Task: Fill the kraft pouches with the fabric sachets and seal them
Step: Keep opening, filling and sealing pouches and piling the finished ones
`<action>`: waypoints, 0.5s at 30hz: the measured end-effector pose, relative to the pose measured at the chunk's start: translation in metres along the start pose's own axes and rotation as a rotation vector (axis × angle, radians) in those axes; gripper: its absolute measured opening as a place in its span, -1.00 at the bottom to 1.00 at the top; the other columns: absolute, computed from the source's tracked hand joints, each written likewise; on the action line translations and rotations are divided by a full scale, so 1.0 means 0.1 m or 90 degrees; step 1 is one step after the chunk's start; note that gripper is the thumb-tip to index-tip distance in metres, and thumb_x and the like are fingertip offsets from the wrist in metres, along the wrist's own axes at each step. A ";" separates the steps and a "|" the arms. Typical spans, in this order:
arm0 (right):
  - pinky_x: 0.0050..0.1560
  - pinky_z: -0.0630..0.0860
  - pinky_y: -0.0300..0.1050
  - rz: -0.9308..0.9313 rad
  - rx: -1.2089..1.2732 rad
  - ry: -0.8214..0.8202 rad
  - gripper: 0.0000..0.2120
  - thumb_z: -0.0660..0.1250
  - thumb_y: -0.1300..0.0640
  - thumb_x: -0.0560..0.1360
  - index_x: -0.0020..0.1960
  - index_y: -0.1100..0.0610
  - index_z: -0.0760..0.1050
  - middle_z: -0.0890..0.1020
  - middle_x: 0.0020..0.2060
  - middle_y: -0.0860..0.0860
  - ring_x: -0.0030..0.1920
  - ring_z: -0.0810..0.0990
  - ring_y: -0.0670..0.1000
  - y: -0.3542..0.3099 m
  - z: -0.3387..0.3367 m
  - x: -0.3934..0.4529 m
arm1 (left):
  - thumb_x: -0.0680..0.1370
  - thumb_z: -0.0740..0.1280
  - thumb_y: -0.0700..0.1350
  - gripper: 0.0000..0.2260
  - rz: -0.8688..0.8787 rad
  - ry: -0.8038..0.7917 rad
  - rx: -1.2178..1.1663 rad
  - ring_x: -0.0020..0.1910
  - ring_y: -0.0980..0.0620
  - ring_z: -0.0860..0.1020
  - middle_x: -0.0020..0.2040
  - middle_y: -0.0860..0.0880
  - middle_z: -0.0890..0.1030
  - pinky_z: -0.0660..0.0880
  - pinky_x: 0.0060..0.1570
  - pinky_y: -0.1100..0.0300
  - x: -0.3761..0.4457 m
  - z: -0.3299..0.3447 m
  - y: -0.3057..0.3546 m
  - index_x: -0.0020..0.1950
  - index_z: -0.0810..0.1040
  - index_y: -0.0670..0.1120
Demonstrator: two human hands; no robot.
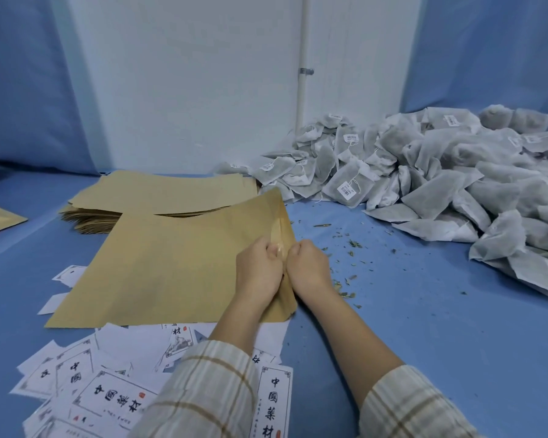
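Blue cloth covers the table (424,327) and hangs as curtains on either side of a white wall (187,90) at the back. Heaped along the right side is a large pile of grey fabric sachets (440,172), several with small white barcode tags, reaching back to the wall. Lying flat in the middle is a big kraft pouch (171,263), and behind it, touching its far edge, sits a stack of more pouches (159,194). White printed labels (114,396) with black Chinese characters are scattered at the near edge, some tucked under the pouch. At the pouch's right edge the left hand (258,270) and right hand (307,267) sit close together, fingers curled, each pinching the paper there. Plaid sleeves (209,390) cover both forearms. Small green herb crumbs (351,248) litter the cloth just right of the hands.
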State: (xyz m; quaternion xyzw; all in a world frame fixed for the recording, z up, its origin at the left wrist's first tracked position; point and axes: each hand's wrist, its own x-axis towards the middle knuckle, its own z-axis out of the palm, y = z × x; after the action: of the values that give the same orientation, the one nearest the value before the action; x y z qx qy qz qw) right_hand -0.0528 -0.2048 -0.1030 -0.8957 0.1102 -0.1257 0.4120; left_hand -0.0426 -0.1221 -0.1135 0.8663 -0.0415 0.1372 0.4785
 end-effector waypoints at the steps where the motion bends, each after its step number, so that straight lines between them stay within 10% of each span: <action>1: -0.46 0.22 -0.24 0.017 0.012 0.011 -0.85 0.02 0.20 0.61 -0.04 0.20 0.33 0.35 -0.33 -0.02 -0.33 0.35 -0.07 0.00 0.02 0.00 | 0.59 0.17 -0.23 -0.69 -0.005 0.021 -0.018 -0.36 -0.02 0.28 -0.41 -0.02 0.36 0.10 -0.36 0.13 0.00 0.01 -0.02 -0.35 0.27 -0.13; 15: -0.44 0.16 -0.24 0.062 0.091 -0.032 -0.66 0.01 0.18 0.60 -0.36 0.09 0.17 0.31 -0.38 -0.03 -0.40 0.25 -0.11 0.00 0.03 0.05 | 0.58 0.16 -0.25 -0.65 -0.040 0.044 -0.040 -0.34 -0.05 0.27 -0.43 -0.04 0.31 0.07 -0.39 0.11 -0.02 -0.05 0.01 -0.40 0.21 -0.12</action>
State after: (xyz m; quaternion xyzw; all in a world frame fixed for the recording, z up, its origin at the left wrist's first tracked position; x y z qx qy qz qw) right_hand -0.0471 -0.2038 -0.1046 -0.8604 0.1342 -0.0904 0.4832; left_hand -0.0456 -0.1186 -0.1105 0.8465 -0.0016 0.1506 0.5107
